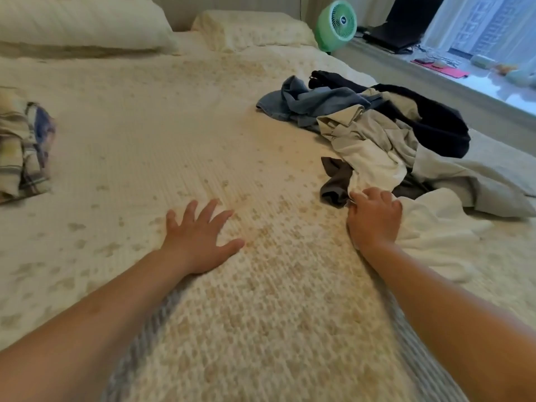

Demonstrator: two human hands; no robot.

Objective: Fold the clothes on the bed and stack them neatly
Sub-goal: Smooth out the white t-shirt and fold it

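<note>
A loose pile of clothes lies on the right side of the bed (174,134): a blue garment (304,101), a black one (435,123), a beige one (374,132), a dark grey one (335,181) and a white garment (429,224) nearest me. My right hand (374,217) grips the edge of the white garment with curled fingers. My left hand (200,236) lies flat on the bedcover with fingers spread, holding nothing. A folded plaid cloth (24,152) sits at the bed's left edge.
Two pillows (81,21) lie at the head of the bed. A green fan (336,23) stands beyond the far right corner. A windowsill (470,79) with small items runs along the right. The bedcover stretches wide between my hands and the pillows.
</note>
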